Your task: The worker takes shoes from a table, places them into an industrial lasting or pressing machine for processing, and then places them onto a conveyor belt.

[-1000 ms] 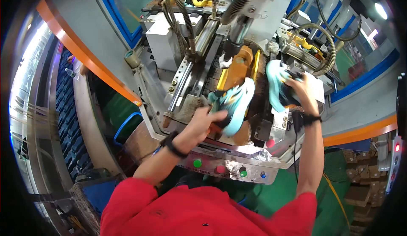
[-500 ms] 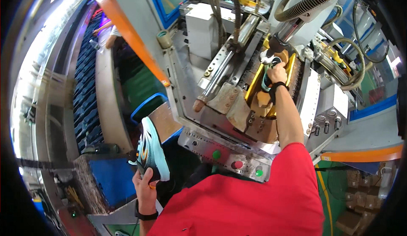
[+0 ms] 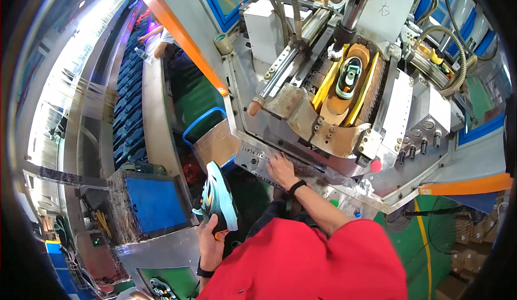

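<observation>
My left hand (image 3: 210, 244) grips a running shoe (image 3: 221, 195) by its heel end, toe up; it has a pale blue sole and a black upper with orange marks. Over the front control panel (image 3: 252, 163) of the machine, my right hand (image 3: 281, 170) lies palm down, fingers stretched out and holding nothing. The panel part under that hand is hidden. Beyond it, a second shoe (image 3: 349, 77), dark with a mint-green collar, sits opening up in the brown cradle (image 3: 335, 113) between two yellow pads (image 3: 327, 87).
A metal cylinder with a rod (image 3: 351, 17) stands above the cradle's far end. At the left, a conveyor (image 3: 129, 106) runs past an orange-edged post (image 3: 177, 36). A blue-framed cart (image 3: 212, 144) stands beside the machine. Another person's arm (image 3: 152, 35) reaches over the conveyor.
My right hand has left the shoe in the cradle and come back toward me to the control panel. The left hand still holds its shoe. The view has shifted.
</observation>
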`<state>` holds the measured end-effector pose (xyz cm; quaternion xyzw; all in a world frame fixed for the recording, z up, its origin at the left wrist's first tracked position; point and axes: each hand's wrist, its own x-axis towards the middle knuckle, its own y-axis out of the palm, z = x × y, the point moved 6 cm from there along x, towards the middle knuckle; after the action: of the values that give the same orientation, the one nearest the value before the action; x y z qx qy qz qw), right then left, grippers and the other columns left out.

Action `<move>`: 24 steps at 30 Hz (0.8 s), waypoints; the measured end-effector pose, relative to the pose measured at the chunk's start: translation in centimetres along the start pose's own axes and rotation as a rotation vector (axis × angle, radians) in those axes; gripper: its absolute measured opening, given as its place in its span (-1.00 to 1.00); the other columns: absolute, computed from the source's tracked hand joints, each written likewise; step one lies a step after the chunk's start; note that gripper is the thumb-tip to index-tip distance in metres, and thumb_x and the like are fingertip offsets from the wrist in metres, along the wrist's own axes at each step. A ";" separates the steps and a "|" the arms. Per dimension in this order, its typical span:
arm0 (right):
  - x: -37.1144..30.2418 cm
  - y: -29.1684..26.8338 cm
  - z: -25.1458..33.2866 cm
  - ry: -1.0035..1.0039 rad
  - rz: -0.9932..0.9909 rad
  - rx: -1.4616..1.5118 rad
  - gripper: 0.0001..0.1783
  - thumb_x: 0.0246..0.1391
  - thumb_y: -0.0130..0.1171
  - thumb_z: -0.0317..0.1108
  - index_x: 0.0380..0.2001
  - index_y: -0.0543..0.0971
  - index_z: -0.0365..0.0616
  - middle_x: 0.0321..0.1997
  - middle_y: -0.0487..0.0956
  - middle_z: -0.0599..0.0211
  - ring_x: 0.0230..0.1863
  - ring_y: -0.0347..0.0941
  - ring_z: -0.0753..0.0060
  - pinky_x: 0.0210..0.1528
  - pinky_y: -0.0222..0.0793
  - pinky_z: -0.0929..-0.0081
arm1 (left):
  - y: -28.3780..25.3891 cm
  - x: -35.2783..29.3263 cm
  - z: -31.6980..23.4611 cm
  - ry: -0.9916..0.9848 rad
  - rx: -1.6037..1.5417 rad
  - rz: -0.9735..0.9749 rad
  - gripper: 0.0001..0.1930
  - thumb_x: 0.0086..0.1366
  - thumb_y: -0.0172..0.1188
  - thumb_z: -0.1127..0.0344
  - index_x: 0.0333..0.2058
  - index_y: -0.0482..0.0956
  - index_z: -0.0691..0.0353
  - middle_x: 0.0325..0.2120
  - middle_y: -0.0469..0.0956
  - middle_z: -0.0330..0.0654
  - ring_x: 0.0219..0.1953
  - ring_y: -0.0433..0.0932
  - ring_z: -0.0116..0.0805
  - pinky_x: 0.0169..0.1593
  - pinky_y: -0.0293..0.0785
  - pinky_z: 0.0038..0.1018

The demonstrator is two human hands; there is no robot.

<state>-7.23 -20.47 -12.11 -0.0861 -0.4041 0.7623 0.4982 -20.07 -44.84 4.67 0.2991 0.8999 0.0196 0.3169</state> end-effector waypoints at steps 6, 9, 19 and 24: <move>-0.5 2.8 -3.0 0.057 0.078 0.017 -0.76 0.00 0.12 -0.36 -0.20 0.51 -0.03 -0.13 0.44 0.19 -0.01 0.38 0.02 -0.05 0.38 0.09 | -1.0 -2.0 0.7 0.019 -0.007 -0.074 -0.74 0.32 0.16 0.30 -0.11 0.47 0.36 -0.29 0.60 -0.14 -0.40 0.60 -0.38 -0.51 0.43 -0.65; -0.1 3.4 -2.7 0.032 0.059 0.124 -0.75 -0.01 0.12 -0.36 -0.19 0.52 -0.03 -0.13 0.46 0.19 -0.02 0.38 -0.02 -0.04 0.37 0.08 | -2.6 -2.2 0.7 0.033 -0.072 -0.115 -0.74 0.30 0.18 0.36 -0.07 0.46 0.32 -0.25 0.60 -0.15 -0.32 0.61 -0.36 -0.39 0.51 -0.53; -0.1 3.2 -2.9 -0.029 0.259 0.077 -0.81 -0.01 0.14 -0.49 -0.27 0.47 -0.22 -0.32 0.41 0.13 -0.23 0.40 0.16 -0.18 0.32 0.25 | -13.6 -2.8 6.1 -0.080 -0.221 -0.294 -0.70 0.21 0.31 0.28 -0.15 0.60 0.34 -0.35 0.60 -0.19 -0.41 0.57 -0.31 -0.35 0.55 -0.40; 3.1 5.0 -5.3 -0.082 0.229 0.213 -0.83 0.00 0.13 -0.45 -0.31 0.52 -0.29 -0.36 0.50 0.14 -0.36 0.44 0.21 -0.26 0.37 0.31 | -24.4 -4.8 10.9 -0.117 -0.400 -0.593 -0.65 0.16 0.37 0.26 -0.18 0.59 0.41 -0.32 0.61 -0.07 -0.42 0.58 -0.18 -0.38 0.57 -0.25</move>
<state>-9.34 -15.94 -18.29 -0.0472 -0.3285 0.8556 0.3973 -23.50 -69.17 -6.83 -0.0422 0.9062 0.0856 0.4120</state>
